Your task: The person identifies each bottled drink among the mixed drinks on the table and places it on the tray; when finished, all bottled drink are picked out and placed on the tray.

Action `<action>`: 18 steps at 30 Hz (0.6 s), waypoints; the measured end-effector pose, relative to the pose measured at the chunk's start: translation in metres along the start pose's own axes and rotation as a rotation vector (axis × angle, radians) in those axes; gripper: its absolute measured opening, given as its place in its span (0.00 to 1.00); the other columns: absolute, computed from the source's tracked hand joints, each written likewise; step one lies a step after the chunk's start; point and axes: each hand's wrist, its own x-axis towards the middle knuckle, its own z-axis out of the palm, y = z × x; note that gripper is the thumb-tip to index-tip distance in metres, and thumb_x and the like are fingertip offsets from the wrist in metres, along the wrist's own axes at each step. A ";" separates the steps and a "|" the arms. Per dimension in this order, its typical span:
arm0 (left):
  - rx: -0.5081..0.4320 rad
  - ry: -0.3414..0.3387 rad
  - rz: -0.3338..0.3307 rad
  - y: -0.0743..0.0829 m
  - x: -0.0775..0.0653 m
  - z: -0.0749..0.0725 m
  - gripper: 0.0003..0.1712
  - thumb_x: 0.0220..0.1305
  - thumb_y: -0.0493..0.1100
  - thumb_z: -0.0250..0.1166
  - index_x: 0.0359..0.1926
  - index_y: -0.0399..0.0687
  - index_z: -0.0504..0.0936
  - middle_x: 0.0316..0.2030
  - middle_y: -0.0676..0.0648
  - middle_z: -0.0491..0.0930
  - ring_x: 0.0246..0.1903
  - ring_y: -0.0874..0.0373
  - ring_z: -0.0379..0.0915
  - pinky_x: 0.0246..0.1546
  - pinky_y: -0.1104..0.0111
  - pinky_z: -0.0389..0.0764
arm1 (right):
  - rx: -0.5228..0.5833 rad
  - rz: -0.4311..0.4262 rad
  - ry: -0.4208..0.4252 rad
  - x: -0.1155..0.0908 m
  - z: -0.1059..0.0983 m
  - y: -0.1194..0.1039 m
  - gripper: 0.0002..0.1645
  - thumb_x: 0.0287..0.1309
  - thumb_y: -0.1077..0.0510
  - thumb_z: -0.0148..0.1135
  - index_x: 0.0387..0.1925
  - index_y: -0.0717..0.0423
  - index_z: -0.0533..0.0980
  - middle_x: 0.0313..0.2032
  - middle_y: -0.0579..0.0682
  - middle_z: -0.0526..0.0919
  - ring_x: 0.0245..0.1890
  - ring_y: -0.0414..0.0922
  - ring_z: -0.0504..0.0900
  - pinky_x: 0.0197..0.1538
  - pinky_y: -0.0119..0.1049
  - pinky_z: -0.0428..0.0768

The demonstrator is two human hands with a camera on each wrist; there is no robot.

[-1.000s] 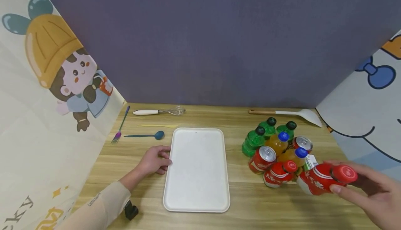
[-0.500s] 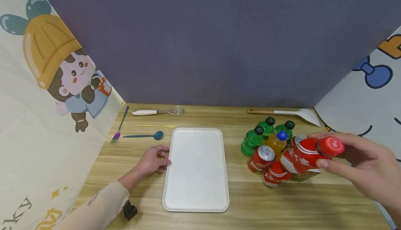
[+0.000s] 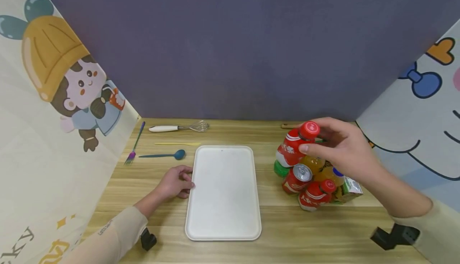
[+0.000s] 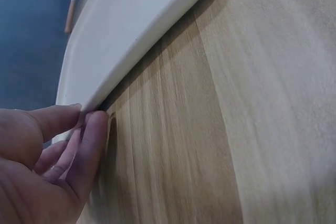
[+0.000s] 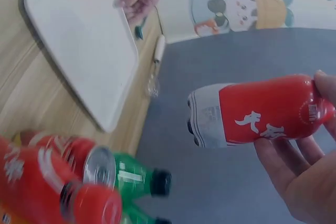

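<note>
My right hand (image 3: 345, 146) grips a red-labelled bottle (image 3: 292, 148) near its red cap and holds it in the air above the group of drinks. In the right wrist view the bottle (image 5: 262, 111) shows its white base, free of the table. At the left long edge of a white tray (image 3: 223, 194), my left hand (image 3: 177, 182) pinches the rim between thumb and fingers, as the left wrist view shows around the tray edge (image 4: 123, 35). Below the held bottle stand a red can (image 3: 297, 179), a second red bottle (image 3: 315, 195) and a partly hidden green bottle (image 3: 281, 169).
Orange-drink bottles (image 3: 328, 175) and a small carton (image 3: 350, 190) stand right of the can. Left of the tray lie a whisk (image 3: 179, 127), a yellow utensil (image 3: 177, 143), a blue spoon (image 3: 163, 155) and a purple fork (image 3: 135, 144). A wooden handle (image 3: 289, 126) shows behind the drinks.
My right hand has carried the red bottle up and leftward, from the right side of the drinks to above their left part. The left hand stays at the tray's edge.
</note>
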 end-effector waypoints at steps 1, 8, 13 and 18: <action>-0.002 0.004 -0.002 0.000 0.000 0.000 0.34 0.59 0.27 0.70 0.67 0.32 0.71 0.40 0.39 0.79 0.27 0.52 0.82 0.27 0.58 0.91 | 0.009 0.005 -0.012 0.005 0.005 0.001 0.25 0.59 0.66 0.73 0.57 0.54 0.79 0.53 0.48 0.84 0.47 0.42 0.87 0.41 0.35 0.91; -0.005 0.007 -0.028 0.001 -0.004 0.001 0.36 0.59 0.26 0.70 0.68 0.33 0.70 0.41 0.38 0.79 0.28 0.51 0.83 0.29 0.58 0.92 | 0.092 0.057 -0.082 0.038 0.045 0.007 0.25 0.60 0.56 0.75 0.58 0.50 0.79 0.54 0.48 0.83 0.54 0.47 0.85 0.48 0.38 0.91; 0.004 0.000 -0.023 0.004 -0.004 0.002 0.36 0.59 0.27 0.70 0.69 0.34 0.69 0.41 0.39 0.80 0.28 0.51 0.83 0.29 0.59 0.92 | 0.145 0.098 -0.106 0.057 0.072 0.008 0.26 0.58 0.54 0.77 0.57 0.48 0.79 0.55 0.48 0.83 0.56 0.51 0.83 0.49 0.41 0.90; 0.017 0.006 -0.021 0.006 -0.005 0.002 0.35 0.59 0.28 0.70 0.68 0.33 0.70 0.41 0.39 0.80 0.28 0.52 0.83 0.29 0.59 0.92 | 0.252 0.132 -0.129 0.075 0.103 0.011 0.26 0.57 0.56 0.77 0.57 0.48 0.79 0.55 0.50 0.81 0.54 0.53 0.84 0.50 0.45 0.91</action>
